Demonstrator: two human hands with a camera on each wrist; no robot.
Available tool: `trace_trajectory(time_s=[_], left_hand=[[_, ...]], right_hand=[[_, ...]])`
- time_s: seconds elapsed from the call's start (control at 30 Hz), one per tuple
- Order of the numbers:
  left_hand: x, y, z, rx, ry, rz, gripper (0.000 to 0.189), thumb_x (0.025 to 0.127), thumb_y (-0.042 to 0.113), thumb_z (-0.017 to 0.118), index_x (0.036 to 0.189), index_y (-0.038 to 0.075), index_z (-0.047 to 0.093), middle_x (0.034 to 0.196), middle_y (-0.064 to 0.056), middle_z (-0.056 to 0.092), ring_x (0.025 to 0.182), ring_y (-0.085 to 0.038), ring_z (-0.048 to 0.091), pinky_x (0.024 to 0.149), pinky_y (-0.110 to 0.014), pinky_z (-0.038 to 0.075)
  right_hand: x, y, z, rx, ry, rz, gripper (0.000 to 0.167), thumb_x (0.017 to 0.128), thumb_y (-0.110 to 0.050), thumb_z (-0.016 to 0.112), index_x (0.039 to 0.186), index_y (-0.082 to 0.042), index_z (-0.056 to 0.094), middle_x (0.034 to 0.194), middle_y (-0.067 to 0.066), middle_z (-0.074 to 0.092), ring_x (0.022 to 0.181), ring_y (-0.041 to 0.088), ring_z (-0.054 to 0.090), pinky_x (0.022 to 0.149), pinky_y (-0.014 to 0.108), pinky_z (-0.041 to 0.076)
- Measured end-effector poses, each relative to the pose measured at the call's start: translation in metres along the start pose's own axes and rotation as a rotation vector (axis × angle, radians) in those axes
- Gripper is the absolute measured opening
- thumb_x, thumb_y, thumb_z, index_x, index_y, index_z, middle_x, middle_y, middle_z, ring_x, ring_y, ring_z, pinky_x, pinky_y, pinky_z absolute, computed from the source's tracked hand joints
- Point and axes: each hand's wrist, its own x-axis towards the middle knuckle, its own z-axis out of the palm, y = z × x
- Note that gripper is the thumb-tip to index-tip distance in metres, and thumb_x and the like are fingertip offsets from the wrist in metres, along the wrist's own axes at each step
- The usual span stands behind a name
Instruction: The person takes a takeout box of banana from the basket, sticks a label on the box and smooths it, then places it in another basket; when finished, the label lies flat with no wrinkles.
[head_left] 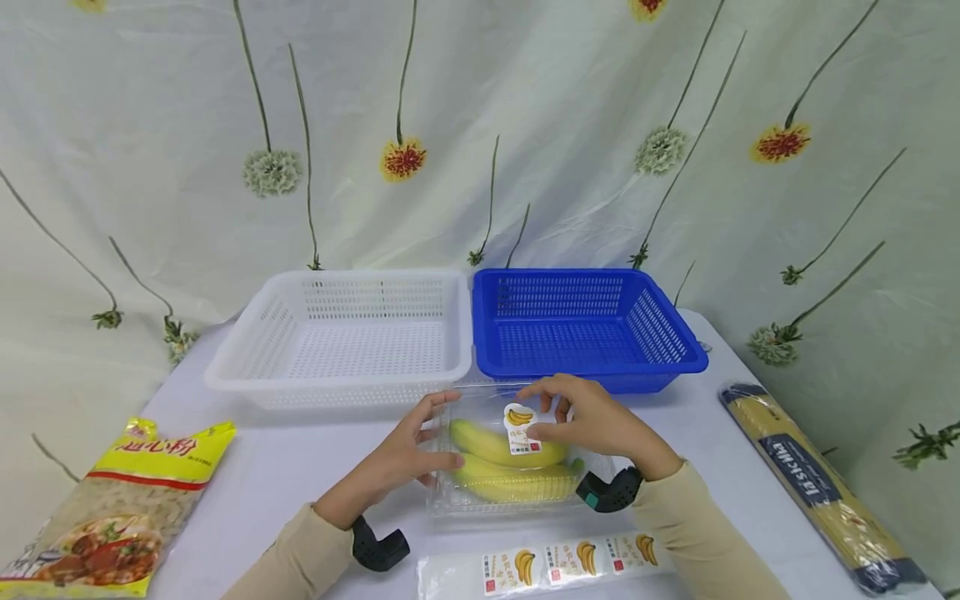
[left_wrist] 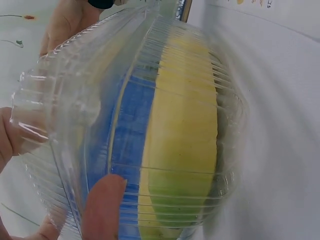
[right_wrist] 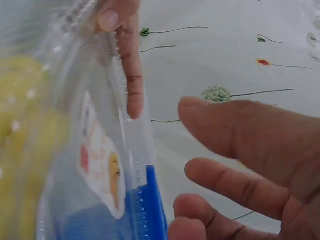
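A clear plastic clamshell box [head_left: 476, 403] with bananas [head_left: 510, 483] inside is held in front of the two baskets. My left hand [head_left: 405, 454] grips its left side, the thumb [left_wrist: 104, 205] lying against the clear wall and the fingers round behind. On the lid is a white banana sticker [head_left: 522, 429]. Over the sticker in the head view hovers my right hand [head_left: 588, 417]; the right wrist view shows its fingers [right_wrist: 235, 182] loosely bent, apart from the lid and holding nothing.
A strip of banana stickers [head_left: 543, 571] lies at the table's front. Behind the box stand a white basket [head_left: 360, 383] and a blue basket [head_left: 592, 368]. A bag of macaroni [head_left: 127, 508] lies on the left, a pack of spaghetti [head_left: 817, 487] on the right.
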Motion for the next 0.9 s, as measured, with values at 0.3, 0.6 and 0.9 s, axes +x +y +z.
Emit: trace_trajectory(time_s=[0.3, 0.6, 0.9], left_hand=[[-0.002, -0.002, 0.004, 0.004, 0.019, 0.001, 0.092, 0.083, 0.01, 0.079, 0.164, 0.018, 0.037, 0.175, -0.03, 0.014, 0.152, -0.066, 0.025, 0.064, -0.038, 0.056], [-0.001, -0.004, 0.006, 0.016, 0.026, -0.003, 0.093, 0.081, 0.012, 0.077, 0.164, 0.019, 0.035, 0.177, -0.028, 0.013, 0.153, -0.066, 0.023, 0.064, -0.037, 0.054], [0.001, -0.005, 0.005, 0.001, 0.007, 0.0, 0.094, 0.083, 0.011, 0.076, 0.165, 0.018, 0.033, 0.177, -0.026, 0.011, 0.153, -0.067, 0.021, 0.064, -0.037, 0.054]], right_hand=[[-0.022, 0.005, -0.044, 0.356, -0.044, -0.16, 0.032, 0.107, -0.009, 0.067, 0.138, 0.0, 0.067, 0.104, 0.008, 0.066, 0.08, 0.02, 0.061, 0.062, 0.035, 0.058], [-0.045, 0.021, -0.078, 0.429, 0.088, -0.115, 0.041, 0.108, 0.001, 0.057, 0.135, -0.027, 0.071, 0.106, 0.002, 0.069, 0.076, 0.015, 0.061, 0.067, 0.03, 0.057], [-0.064, 0.046, -0.104, 0.491, 0.395, 0.046, 0.031, 0.11, -0.004, 0.059, 0.13, -0.024, 0.073, 0.106, -0.001, 0.067, 0.084, 0.015, 0.061, 0.071, 0.028, 0.056]])
